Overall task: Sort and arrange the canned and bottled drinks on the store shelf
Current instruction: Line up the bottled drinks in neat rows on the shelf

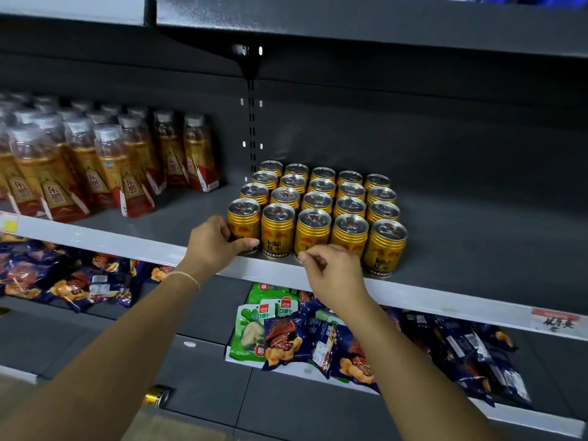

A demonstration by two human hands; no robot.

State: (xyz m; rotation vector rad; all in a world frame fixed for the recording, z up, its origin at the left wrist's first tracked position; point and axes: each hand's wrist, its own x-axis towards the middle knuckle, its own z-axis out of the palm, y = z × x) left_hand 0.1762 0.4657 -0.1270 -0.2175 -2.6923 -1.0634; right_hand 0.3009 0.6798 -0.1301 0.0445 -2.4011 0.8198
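Gold cans [318, 205] stand in a tight block at the front of the shelf [477, 249], right of the bottles [105, 160]. Left hand [216, 243] curls round the lower body of the front-left can [243, 218], thumb across the label. Right hand [334, 275] is curled in front of the third front can [312, 229]; can't tell if it pinches it or only hovers.

Handling guess: full cans, fairly heavy, rigid, smooth lacquer so a bit slippery, dent if knocked. Grip mid-body, thumb opposite fingers, not rim or tab. Neighbours touch, so slide out before lifting.
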